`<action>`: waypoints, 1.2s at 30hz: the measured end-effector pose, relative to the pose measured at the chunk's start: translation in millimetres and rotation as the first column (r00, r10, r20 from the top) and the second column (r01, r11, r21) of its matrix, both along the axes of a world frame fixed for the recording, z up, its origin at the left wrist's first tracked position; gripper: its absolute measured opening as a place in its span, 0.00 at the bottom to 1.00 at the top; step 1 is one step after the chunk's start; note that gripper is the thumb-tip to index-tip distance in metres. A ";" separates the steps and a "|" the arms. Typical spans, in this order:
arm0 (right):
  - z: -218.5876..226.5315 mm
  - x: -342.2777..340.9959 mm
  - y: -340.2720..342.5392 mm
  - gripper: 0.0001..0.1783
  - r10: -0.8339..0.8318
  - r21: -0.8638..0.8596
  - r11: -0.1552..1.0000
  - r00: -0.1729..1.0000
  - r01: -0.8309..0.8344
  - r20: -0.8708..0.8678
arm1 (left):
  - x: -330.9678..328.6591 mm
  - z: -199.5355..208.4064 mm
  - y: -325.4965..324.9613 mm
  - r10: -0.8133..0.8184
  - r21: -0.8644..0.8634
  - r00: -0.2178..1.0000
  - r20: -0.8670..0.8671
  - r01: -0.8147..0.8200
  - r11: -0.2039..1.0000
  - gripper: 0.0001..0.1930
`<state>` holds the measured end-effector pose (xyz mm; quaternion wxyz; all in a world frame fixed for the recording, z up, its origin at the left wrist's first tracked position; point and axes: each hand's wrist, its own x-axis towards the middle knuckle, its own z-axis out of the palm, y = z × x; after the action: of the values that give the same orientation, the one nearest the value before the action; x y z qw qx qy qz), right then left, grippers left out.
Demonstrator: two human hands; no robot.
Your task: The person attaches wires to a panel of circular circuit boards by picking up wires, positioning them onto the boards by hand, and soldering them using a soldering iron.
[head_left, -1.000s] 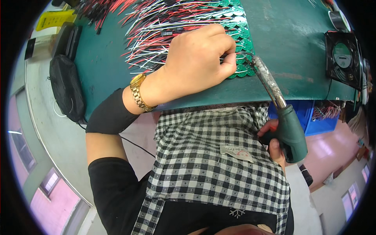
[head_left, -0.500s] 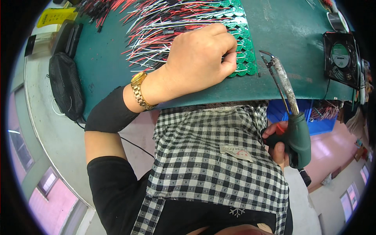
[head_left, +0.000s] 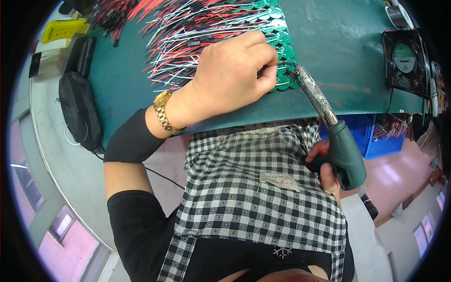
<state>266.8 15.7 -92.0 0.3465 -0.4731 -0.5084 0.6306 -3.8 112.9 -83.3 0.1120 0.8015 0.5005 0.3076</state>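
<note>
My left hand [head_left: 235, 68], a gold watch on its wrist, is closed in a pinch over the wires [head_left: 188, 47] at the edge of the green circuit boards [head_left: 283, 51]. The end of a thin wire seems to be between its fingertips, mostly hidden by the hand. In my right hand [head_left: 326, 169] is a green pistol-shaped soldering gun [head_left: 345, 155], fingers wrapped round its grip. Its scorched metal barrel points up and left, and the dark tip reaches the boards right beside my left fingertips. The round boards form a joined panel with red, white and black wires lying across them.
A small black fan [head_left: 405, 63] stands at the table's right, near a solder reel [head_left: 398, 18]. A black mesh pouch [head_left: 80, 108] and a yellow box [head_left: 63, 30] lie at the left. Blue bins [head_left: 385, 141] with wires sit below the table edge.
The soldering gun has moved left, bringing its tip from beside the boards onto them near my left fingertips. My left hand has stayed closed at nearly the same spot on the boards.
</note>
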 end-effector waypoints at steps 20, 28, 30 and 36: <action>4.7 -2.3 -8.7 0.30 -0.068 0.134 0.988 0.997 0.074 -0.045 | -7.2 4.8 -2.6 -0.022 0.023 0.998 -0.053 0.023 0.999 0.06; 20.1 12.5 1.5 0.28 0.139 0.250 0.954 0.982 -0.167 0.125 | -24.5 43.3 -8.8 -0.130 0.071 0.979 -0.160 0.143 0.987 0.06; 33.1 21.9 4.5 0.31 0.298 0.327 0.857 0.902 -0.397 0.312 | -49.1 67.4 8.8 -0.007 0.207 0.978 -0.208 0.051 0.977 0.05; 72.1 1.4 -27.7 0.26 -0.070 0.267 0.963 0.986 0.027 0.153 | -209.9 113.8 75.9 0.715 0.411 0.540 -0.444 -0.586 0.698 0.08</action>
<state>268.2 -12.0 -19.9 0.3796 -0.4846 -0.6025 0.5080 -213.7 188.7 30.4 -0.2538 0.6157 0.7359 0.1220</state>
